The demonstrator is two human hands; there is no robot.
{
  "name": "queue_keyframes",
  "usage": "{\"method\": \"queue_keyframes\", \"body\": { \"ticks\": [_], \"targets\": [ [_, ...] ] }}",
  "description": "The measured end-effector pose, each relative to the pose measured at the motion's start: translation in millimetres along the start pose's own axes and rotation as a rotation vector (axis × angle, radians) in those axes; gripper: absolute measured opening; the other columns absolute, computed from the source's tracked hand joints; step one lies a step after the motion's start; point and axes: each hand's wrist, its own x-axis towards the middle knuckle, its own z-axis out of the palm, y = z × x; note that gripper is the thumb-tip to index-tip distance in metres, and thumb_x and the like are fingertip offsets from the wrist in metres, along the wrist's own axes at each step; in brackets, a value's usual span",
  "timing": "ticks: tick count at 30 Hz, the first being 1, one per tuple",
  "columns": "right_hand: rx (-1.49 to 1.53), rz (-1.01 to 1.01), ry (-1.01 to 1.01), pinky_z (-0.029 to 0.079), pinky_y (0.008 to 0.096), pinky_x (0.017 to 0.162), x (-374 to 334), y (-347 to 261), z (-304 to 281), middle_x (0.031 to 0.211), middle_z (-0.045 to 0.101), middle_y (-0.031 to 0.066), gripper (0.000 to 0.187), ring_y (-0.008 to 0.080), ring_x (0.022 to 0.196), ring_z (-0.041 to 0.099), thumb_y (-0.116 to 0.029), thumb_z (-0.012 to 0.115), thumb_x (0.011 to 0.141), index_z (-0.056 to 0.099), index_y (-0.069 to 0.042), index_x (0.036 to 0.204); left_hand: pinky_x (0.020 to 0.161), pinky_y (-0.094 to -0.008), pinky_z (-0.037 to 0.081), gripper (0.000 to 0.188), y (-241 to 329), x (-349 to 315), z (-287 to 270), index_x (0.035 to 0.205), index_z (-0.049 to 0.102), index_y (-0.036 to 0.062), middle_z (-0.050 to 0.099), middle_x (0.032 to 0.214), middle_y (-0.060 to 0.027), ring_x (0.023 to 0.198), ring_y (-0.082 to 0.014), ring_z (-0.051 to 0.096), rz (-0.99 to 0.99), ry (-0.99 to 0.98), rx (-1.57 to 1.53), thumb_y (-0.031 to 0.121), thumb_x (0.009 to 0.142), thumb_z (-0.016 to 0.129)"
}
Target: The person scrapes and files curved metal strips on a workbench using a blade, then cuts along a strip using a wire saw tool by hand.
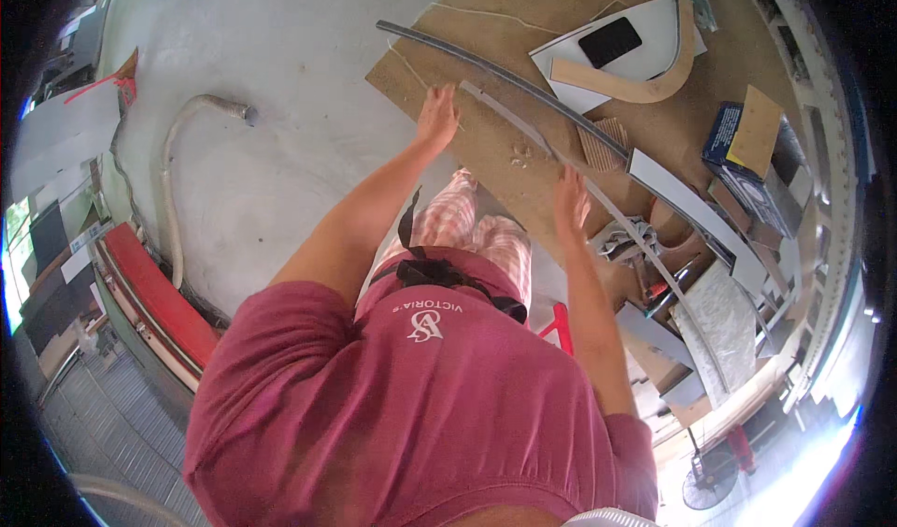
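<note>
A long thin grey strip (509, 116) lies slanting across the brown board on the table (486, 144), and its narrower length runs on to the lower right. My right hand (572, 205) is closed on this strip near its middle, fingertips at its edge. By the strip's upper left end, my left hand (437, 118) rests over the board's edge, its fingers stretched forward and a little apart; I see nothing in them. Beyond both hands lies a longer dark curved strip (486, 67), which crosses a small ribbed tan piece (603, 144). Small clear scraps (520, 156) sit between the hands.
At the back right, a black phone (610, 42) lies on a white panel beside a curved wooden piece (645, 88). A blue box (747, 153) stands at the right, near cluttered tools and a wrapped slab (715, 326). A hose (173, 163) lies on the floor at left.
</note>
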Motion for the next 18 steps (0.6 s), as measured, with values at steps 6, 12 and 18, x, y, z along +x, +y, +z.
{"method": "queue_keyframes", "body": {
  "ticks": [6,12,18],
  "targets": [
    [0.006,-0.033,0.024,0.047,0.0451,0.068,-70.2,-36.4,48.1,0.093,0.057,0.0182,0.030,0.0344,0.080,0.057,-0.024,0.040,0.086,0.044,-0.004,0.108,0.081,-0.0403,0.042,0.036,9.2,33.5,4.4,0.116,0.042,0.0120,0.044,0.111,-0.0111,0.106,-0.0281,0.043,0.393,-0.031,0.492,0.011,0.080,0.045],
    [0.426,0.081,-0.164,0.045,0.0474,0.066,-82.4,-72.7,60.1,0.087,0.056,0.0238,0.027,0.0393,0.076,0.056,-0.026,0.039,0.086,0.045,-0.002,0.096,0.077,-0.0402,0.044,0.020,11.1,57.5,14.6,0.096,0.054,0.0084,0.049,0.106,-0.0107,0.101,-0.0289,0.047,0.412,-0.202,0.620,0.015,0.081,0.043],
    [0.528,0.189,-0.202,0.043,0.0483,0.069,-97.5,-107.7,54.9,0.087,0.055,0.0263,0.026,0.0408,0.081,0.055,-0.024,0.036,0.086,0.043,0.000,0.096,0.075,-0.0399,0.045,0.018,2.0,63.0,20.5,0.089,0.057,0.0077,0.052,0.098,-0.0119,0.095,-0.0289,0.052,0.517,-0.224,0.633,0.014,0.081,0.043]
  ]
}}
